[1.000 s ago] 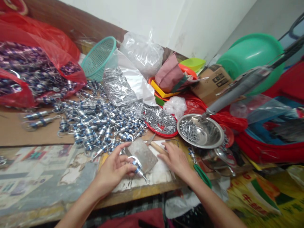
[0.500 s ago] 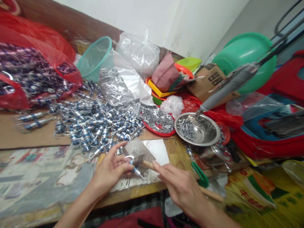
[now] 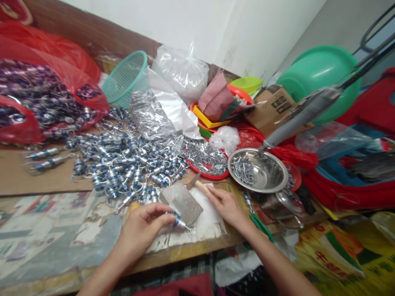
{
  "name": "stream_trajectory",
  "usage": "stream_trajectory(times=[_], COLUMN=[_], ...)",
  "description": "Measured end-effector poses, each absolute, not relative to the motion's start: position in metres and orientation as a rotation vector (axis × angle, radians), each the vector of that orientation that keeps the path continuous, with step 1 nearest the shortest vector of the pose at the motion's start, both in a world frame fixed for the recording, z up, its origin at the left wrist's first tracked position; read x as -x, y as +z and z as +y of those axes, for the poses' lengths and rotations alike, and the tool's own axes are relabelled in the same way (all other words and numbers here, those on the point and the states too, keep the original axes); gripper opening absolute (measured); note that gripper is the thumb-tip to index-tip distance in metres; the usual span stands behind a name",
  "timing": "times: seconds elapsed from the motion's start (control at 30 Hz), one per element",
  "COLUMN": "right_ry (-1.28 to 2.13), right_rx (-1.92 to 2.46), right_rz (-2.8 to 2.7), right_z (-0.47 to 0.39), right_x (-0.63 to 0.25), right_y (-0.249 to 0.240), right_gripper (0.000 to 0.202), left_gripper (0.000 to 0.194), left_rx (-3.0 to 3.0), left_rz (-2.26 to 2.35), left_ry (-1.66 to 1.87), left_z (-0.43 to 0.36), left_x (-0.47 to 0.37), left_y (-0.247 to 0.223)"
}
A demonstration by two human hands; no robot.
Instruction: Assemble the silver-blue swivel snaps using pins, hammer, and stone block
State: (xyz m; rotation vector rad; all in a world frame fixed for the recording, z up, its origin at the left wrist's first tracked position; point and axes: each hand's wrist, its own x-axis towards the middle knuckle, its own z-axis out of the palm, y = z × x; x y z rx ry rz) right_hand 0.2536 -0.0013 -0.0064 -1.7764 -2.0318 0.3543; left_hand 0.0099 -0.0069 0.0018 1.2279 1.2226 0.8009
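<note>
My left hand (image 3: pixel 147 224) pinches a small blue-and-silver metal fitting (image 3: pixel 181 224) with an eyelet at its end, at the near edge of a grey metal block (image 3: pixel 187 204). Fingers cover part of the fitting. My right hand (image 3: pixel 226 206) is closed around the pale wooden handle of a small hammer (image 3: pixel 202 188), whose dark head is raised beyond the block, apart from the fitting. Under the block lies a white sheet (image 3: pixel 212 220). Close behind my left hand spreads a heap of similar blue-and-silver fittings (image 3: pixel 123 160).
A red plate (image 3: pixel 212 176) holds small metal strips, and a steel bowl (image 3: pixel 277 170) holds pins. At left, a red plastic bag (image 3: pixel 74 61) bulges with purple and blue fittings. A teal mesh basket (image 3: pixel 123 80) stands behind. Green-handled pliers (image 3: pixel 261 224) lie at right.
My right hand has lifted the hammer up and away from the fitting, toward the red plate. My left hand stays by the block, still holding the fitting.
</note>
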Motion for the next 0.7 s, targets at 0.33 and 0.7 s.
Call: stream_trajectory(times=[0.33,0.7], right_ry=[0.074,0.307], right_rx=[2.09,1.772], right_rz=[-2.096,-1.921], right_z=[0.103,0.046], right_x=[-0.246,-0.225], right_y=[0.001,0.021], right_gripper=[0.018,0.02], left_gripper=[0.009,0.018], left_rx=[-1.721,-1.682], left_rz=[1.193,1.189], left_ry=[0.997,1.017], left_z=[-0.004,-0.009], left_x=[-0.011,-0.01], left_y=[-0.004,-0.003])
